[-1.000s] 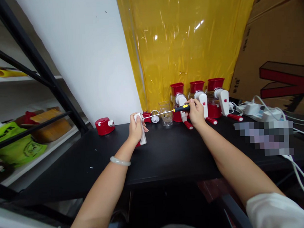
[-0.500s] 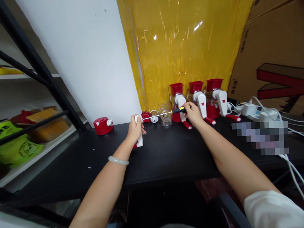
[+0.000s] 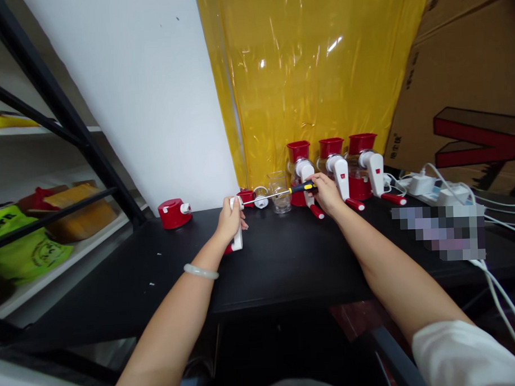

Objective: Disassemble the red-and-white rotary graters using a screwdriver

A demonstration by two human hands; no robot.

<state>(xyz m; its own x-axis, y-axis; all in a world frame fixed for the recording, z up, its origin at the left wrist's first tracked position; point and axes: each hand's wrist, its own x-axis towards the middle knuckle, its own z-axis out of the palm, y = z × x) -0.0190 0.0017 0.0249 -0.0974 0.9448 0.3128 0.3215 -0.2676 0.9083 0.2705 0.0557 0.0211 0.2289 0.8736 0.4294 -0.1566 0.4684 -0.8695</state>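
My left hand point(image 3: 230, 221) is closed around a white crank handle point(image 3: 238, 238) with a red grip, held a little above the black table. In my right hand point(image 3: 325, 192) is a screwdriver point(image 3: 297, 188) with a black and yellow handle. Its long metal shaft points left, and the tip meets the top end of the crank handle; the exact contact is too small to make out. Just behind the shaft are a small red part point(image 3: 246, 197), a round white part point(image 3: 261, 197) and a clear plastic housing point(image 3: 280, 199).
Red and white rotary graters point(image 3: 299, 152) stand in a row at the back right of the table point(image 3: 277, 271). A red base point(image 3: 174, 214) sits at the left. White chargers and cables point(image 3: 454, 194) lie at the right. A black metal frame point(image 3: 64, 98) borders the left side.
The crank handle in my left hand has dropped very slightly, and the screwdriver's tip with it. Both hands keep their hold.
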